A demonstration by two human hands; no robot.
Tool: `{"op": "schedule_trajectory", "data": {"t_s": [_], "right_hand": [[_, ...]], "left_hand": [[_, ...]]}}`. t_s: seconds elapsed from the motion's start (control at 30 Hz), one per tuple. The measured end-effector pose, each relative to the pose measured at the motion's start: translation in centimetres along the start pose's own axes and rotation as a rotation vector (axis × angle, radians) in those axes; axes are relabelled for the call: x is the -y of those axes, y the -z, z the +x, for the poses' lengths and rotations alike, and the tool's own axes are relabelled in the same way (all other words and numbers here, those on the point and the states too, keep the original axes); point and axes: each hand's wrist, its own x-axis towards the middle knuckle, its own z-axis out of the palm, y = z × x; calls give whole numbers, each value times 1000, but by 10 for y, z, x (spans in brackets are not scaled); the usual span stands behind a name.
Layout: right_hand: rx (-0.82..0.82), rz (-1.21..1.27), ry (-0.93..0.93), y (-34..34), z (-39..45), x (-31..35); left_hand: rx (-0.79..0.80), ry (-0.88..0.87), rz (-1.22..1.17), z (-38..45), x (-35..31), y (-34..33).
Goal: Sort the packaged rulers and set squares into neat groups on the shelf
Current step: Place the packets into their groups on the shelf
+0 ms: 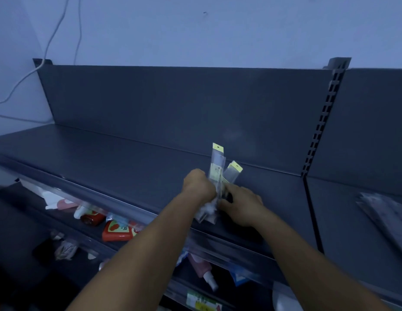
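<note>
Rulers (215,169) upright in left hand (199,185) fist, fanned for sorting | right hand (240,204) pinches one at 5 o'clock | shelf (128,158) bare at 9 o'clock

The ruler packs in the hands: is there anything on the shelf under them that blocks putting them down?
Nothing visible does. The left hand and right hand hold the ruler packs above a bare part of the shelf. Other clear packs lie far to the right.
</note>
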Motion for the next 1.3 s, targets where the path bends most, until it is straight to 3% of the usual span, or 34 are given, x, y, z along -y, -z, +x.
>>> {"op": "schedule_trajectory", "data": {"t_s": [0.27, 0.53, 0.67, 0.97, 1.3], "right_hand": [[33, -155, -71, -9, 11, 11], [118, -152, 66, 2, 30, 15], [-39, -68, -74, 0, 33, 9], [-159, -132, -246, 11, 31, -1], [-3, -63, -437, 28, 34, 1]], "left_hand": [[-64, 144, -269, 9, 20, 39], [-69, 180, -557, 16, 32, 52], [-31, 179, -630, 14, 27, 46], [16, 118, -719, 14, 24, 24], [17, 40, -702, 9, 25, 19]]}}
